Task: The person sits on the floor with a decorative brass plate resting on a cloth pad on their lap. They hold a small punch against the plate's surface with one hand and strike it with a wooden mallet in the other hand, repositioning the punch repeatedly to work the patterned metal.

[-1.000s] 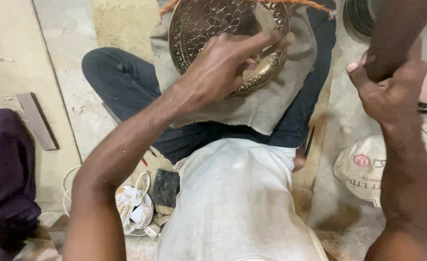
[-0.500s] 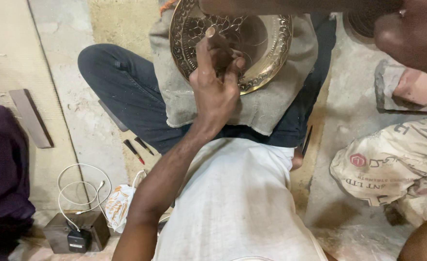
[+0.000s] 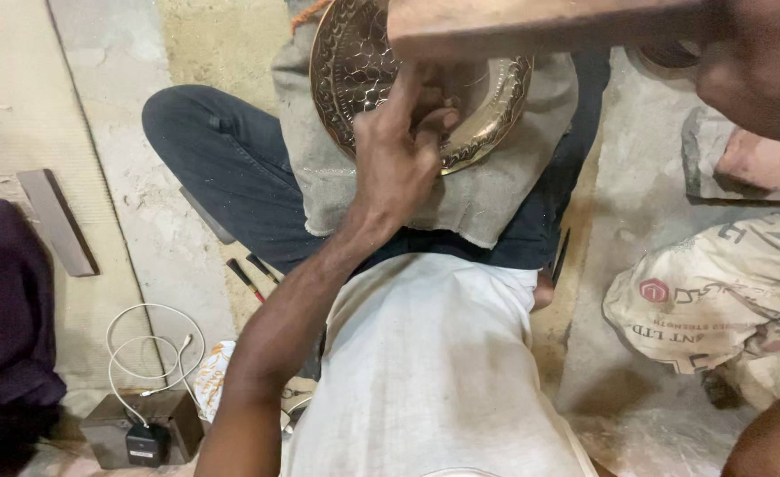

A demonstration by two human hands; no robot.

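An embossed brass plate (image 3: 354,71) is lying on a grey cloth (image 3: 487,190) over the person's lap. The left hand (image 3: 399,150) is resting on it, fingers curled together, pinching something too hidden to tell. The right hand (image 3: 752,66) is gripping a wooden block (image 3: 540,26) above the plate.

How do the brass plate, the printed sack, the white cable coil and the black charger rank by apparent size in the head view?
1. Printed sack and brass plate: they look about alike, both partly cut off or covered, so I won't rank them.
2. White cable coil.
3. Black charger, clearly smallest.
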